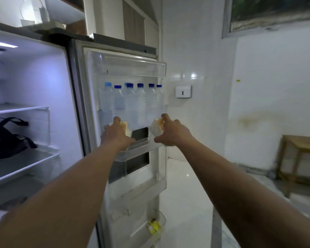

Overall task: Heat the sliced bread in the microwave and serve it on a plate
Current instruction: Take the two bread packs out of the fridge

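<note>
Both arms reach into the open fridge door (pixel 89 97). My left hand (pixel 117 134) grips a stack of sliced bread (pixel 126 128), pale with a brown crust edge, at the clear door shelf (pixel 141 146). My right hand (pixel 170 133) grips a second piece of sliced bread (pixel 157 127) at the right end of the same shelf. Both pieces sit just below the row of water bottles. No microwave or plate is in view.
Several blue-capped water bottles (pixel 131 102) stand in the door rack. The lit fridge interior on the left holds a black bag (pixel 5 138) on a glass shelf. A yellow packet (pixel 154 227) lies in the lowest door bin. A wooden stool (pixel 301 158) stands at the right wall.
</note>
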